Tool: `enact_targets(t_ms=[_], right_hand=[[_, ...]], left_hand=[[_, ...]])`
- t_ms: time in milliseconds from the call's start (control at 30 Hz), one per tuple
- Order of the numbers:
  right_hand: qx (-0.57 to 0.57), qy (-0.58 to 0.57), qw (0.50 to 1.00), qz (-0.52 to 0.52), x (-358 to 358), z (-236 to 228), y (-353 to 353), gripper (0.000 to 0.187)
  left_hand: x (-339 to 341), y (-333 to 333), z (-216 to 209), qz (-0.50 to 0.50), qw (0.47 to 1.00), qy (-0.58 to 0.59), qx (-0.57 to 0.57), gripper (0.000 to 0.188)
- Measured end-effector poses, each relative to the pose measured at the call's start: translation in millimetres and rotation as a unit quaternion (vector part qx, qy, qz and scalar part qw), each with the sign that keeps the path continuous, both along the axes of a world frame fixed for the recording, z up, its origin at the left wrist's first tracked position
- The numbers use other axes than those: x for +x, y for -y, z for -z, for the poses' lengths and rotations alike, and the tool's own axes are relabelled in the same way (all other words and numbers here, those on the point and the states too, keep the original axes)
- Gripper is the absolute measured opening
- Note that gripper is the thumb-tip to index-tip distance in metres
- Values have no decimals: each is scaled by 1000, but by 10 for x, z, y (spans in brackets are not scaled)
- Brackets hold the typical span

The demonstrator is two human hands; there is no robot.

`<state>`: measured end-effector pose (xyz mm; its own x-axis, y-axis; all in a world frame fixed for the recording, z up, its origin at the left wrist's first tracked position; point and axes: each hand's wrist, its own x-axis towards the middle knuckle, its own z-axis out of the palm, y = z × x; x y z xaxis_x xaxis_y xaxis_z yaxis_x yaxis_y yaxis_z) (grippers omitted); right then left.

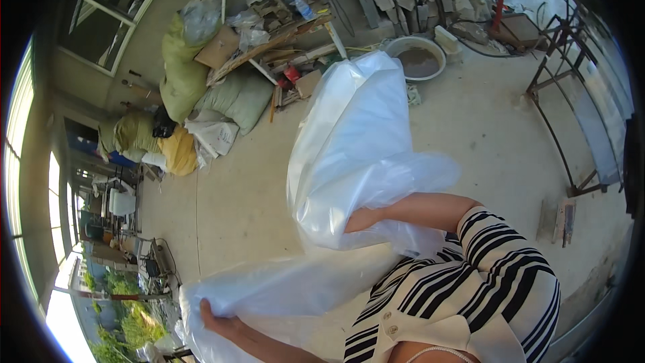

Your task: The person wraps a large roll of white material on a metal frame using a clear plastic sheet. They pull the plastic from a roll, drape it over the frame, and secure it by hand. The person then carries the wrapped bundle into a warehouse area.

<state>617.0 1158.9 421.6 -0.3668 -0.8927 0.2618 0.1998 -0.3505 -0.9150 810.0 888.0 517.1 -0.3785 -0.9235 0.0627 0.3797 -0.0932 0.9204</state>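
Big sheet of clear plastic film (363, 141) billowing up through the middle of the view — it runs from the centre down to seven o'clock, where it bunches into a thick fold. Left hand (218, 321) is down there at seven o'clock, fingers curled over the edge of that fold and clamped on it. Right hand (356, 220) sits near the centre, the forearm coming across from four o'clock out of a black-and-white striped sleeve (497, 269) — the hand is buried in the film, so whether it is closed I cannot tell. Behind the sheet, at twelve o'clock, a round basin (418, 58) of murky water rests on the concrete floor (490, 141). Green and yellow sacks (185, 74) are heaped at ten o'clock beside planks and cardboard. A rusty metal frame (571, 114) stands at two o'clock.
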Motion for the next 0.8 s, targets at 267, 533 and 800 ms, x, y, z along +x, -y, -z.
enact_targets(t_ms=[267,533,800], right_hand=[[59,54,958,-275,-249,267,2211,35],[91,-29,856,-508,-1018,445,4428,40],[-54,-263,683,-679,-870,-531,7459,45]], left_hand=[[-690,782,1112,100,927,325,-157,49],[-460,3506,945,-225,959,172,-16,30],[598,6191,-34,-343,851,387,-86,33]])
